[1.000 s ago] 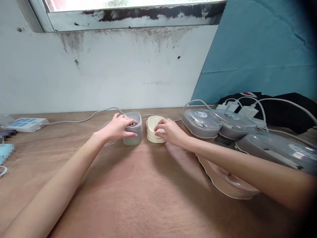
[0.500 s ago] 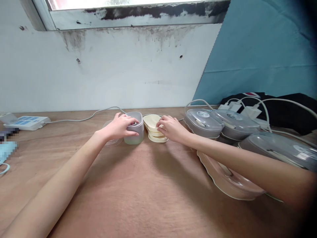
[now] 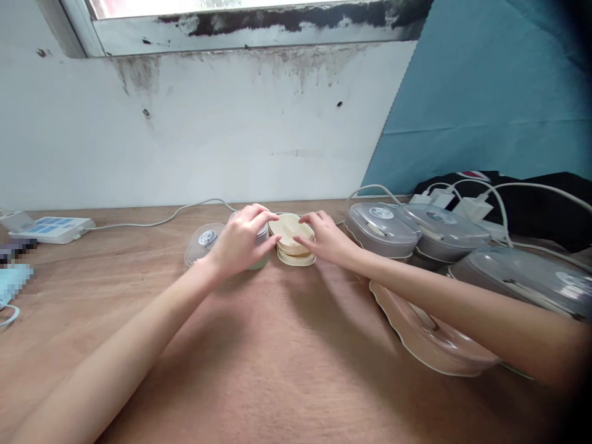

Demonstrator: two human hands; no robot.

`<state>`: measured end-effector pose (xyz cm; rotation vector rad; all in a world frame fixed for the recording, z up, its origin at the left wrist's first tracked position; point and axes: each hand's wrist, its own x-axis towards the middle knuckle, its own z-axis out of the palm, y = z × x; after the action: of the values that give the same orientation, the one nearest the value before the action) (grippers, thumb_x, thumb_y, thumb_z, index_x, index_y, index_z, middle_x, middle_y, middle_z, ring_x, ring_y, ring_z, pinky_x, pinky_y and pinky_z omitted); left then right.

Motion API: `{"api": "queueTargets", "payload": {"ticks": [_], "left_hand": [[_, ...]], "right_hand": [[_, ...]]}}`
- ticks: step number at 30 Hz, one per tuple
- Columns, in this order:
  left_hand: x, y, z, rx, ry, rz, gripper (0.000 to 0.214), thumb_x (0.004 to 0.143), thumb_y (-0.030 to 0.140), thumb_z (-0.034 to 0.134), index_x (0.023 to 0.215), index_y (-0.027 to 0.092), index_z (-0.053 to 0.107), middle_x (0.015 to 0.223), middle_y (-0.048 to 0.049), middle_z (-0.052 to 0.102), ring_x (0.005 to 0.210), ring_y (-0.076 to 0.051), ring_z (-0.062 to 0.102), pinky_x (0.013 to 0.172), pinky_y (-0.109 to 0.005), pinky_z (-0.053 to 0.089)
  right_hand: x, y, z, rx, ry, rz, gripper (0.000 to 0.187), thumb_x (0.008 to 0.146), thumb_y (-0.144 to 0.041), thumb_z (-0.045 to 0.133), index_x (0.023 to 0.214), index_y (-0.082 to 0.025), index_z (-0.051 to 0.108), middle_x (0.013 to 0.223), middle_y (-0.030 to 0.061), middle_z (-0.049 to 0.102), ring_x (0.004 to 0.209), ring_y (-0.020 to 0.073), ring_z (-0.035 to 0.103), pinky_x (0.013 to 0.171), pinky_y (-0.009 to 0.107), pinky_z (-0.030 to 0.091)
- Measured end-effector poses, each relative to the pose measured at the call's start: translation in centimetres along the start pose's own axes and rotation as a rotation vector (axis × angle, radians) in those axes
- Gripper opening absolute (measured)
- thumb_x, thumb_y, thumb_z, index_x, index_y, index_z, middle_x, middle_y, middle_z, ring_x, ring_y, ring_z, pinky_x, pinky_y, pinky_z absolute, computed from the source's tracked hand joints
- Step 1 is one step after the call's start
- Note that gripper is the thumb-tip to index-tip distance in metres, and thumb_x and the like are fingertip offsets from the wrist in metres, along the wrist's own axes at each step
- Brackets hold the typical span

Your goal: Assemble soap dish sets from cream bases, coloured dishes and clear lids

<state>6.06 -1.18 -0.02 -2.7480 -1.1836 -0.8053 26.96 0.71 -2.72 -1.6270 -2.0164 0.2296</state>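
Note:
A small stack of cream-coloured shallow dishes or lids stands on the wooden table; the lower layers sit slightly askew. My left hand reaches to its left side, thumb and fingers apart, the tips close to the rim. On the opposite side my right hand has its thumb and forefinger spread at the stack's edge; whether they press on it I cannot tell. Behind my left hand a greyish, green-bottomed container is mostly hidden. Left of that hand lies a clear lid with a round label.
Grey lidded boxes and a pink lidded box stand at the right, partly under my right forearm. White plugs and cables lie behind them. A power strip with a cable is at the far left, before the wall.
My left hand has left the grey container and moved right to the cream stack. My right hand's fingers have spread from a closer grip, and the top of the stack has shifted slightly.

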Motion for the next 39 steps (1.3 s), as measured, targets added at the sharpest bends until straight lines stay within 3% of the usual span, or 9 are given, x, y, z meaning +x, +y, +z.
{"api": "queueTargets", "payload": {"ticks": [3, 8, 13, 16, 26, 30, 34, 36, 39], "left_hand": [[0.0, 2.6, 2.6, -0.027, -0.020, -0.027, 0.031, 0.090, 0.023, 0.042, 0.119, 0.015, 0.048, 0.123, -0.0141, 0.051, 0.117, -0.025, 0.048, 0.098, -0.039, 0.039], [2.2, 3.9, 6.7, 0.045, -0.193, -0.088, 0.062, 0.082, 0.026, 0.056, 0.134, 0.001, 0.033, 0.138, -0.0288, 0.036, 0.131, -0.041, 0.030, 0.101, -0.052, 0.033], [4.1, 3.7, 7.3, 0.134, -0.284, -0.048, 0.033, 0.090, 0.031, 0.055, 0.119, 0.015, 0.052, 0.120, -0.0107, 0.055, 0.106, -0.025, 0.056, 0.089, -0.046, 0.047], [3.8, 3.5, 7.1, 0.183, -0.289, -0.005, 0.028, 0.091, 0.030, 0.054, 0.116, 0.016, 0.055, 0.118, -0.0088, 0.056, 0.101, -0.022, 0.058, 0.086, -0.043, 0.050], [2.3, 3.4, 6.6, 0.222, -0.290, 0.106, 0.023, 0.085, 0.012, 0.055, 0.107, 0.007, 0.057, 0.109, -0.0154, 0.060, 0.103, -0.025, 0.058, 0.090, -0.038, 0.048], [0.7, 3.9, 6.4, 0.234, -0.227, 0.154, 0.043, 0.078, 0.010, 0.053, 0.119, -0.002, 0.048, 0.129, -0.0267, 0.046, 0.127, -0.036, 0.039, 0.106, -0.045, 0.033], [-2.2, 4.1, 5.7, 0.221, -0.200, 0.232, 0.046, 0.080, 0.011, 0.050, 0.124, 0.000, 0.043, 0.138, -0.0260, 0.037, 0.135, -0.037, 0.027, 0.110, -0.048, 0.028], [-4.0, 3.9, 5.2, 0.192, -0.188, 0.281, 0.040, 0.083, 0.013, 0.047, 0.121, 0.003, 0.047, 0.136, -0.0235, 0.041, 0.134, -0.034, 0.029, 0.109, -0.047, 0.031], [-6.4, 3.2, 4.5, 0.045, -0.161, 0.324, 0.029, 0.089, 0.013, 0.039, 0.114, 0.008, 0.053, 0.127, -0.0185, 0.051, 0.127, -0.029, 0.041, 0.104, -0.043, 0.040]], "right_hand": [[0.9, 0.3, 0.1, 0.147, 0.016, 0.194, 0.036, 0.089, -0.032, 0.054, 0.120, -0.017, 0.051, 0.125, 0.0111, 0.052, 0.113, 0.0250, 0.051, 0.092, 0.046, 0.043], [2.0, 0.1, -0.2, 0.403, -0.166, 0.431, 0.030, 0.090, -0.033, 0.053, 0.116, -0.017, 0.055, 0.117, 0.0077, 0.058, 0.097, 0.0194, 0.060, 0.081, 0.040, 0.051], [2.2, -0.1, -0.2, 0.565, -0.261, 0.535, 0.030, 0.090, -0.032, 0.053, 0.116, -0.017, 0.054, 0.117, 0.0079, 0.058, 0.097, 0.0194, 0.060, 0.081, 0.040, 0.051], [2.3, 0.2, 0.2, 0.608, -0.265, 0.555, 0.031, 0.090, -0.032, 0.053, 0.117, -0.017, 0.054, 0.117, 0.0080, 0.058, 0.097, 0.0197, 0.060, 0.081, 0.041, 0.051], [2.7, 0.7, 1.5, 0.559, -0.244, 0.486, 0.031, 0.090, -0.033, 0.053, 0.116, -0.017, 0.054, 0.117, 0.0078, 0.057, 0.098, 0.0200, 0.059, 0.081, 0.041, 0.051], [2.4, 0.2, 1.9, 0.475, -0.229, 0.382, 0.032, 0.089, -0.032, 0.054, 0.117, -0.016, 0.054, 0.117, 0.0080, 0.057, 0.097, 0.0201, 0.060, 0.081, 0.041, 0.051], [1.3, -0.7, 1.1, 0.325, -0.163, 0.265, 0.034, 0.090, -0.033, 0.053, 0.119, -0.017, 0.053, 0.121, 0.0088, 0.056, 0.102, 0.0219, 0.058, 0.085, 0.044, 0.049], [0.3, -1.0, -0.1, 0.227, -0.110, 0.205, 0.042, 0.088, -0.033, 0.054, 0.127, -0.016, 0.049, 0.132, 0.0136, 0.050, 0.118, 0.0275, 0.049, 0.098, 0.046, 0.040], [-1.4, -0.8, -2.7, 0.040, 0.008, 0.139, 0.066, 0.082, -0.029, 0.060, 0.139, -0.009, 0.034, 0.150, 0.0206, 0.023, 0.139, 0.0351, 0.012, 0.111, 0.051, 0.011]]}}
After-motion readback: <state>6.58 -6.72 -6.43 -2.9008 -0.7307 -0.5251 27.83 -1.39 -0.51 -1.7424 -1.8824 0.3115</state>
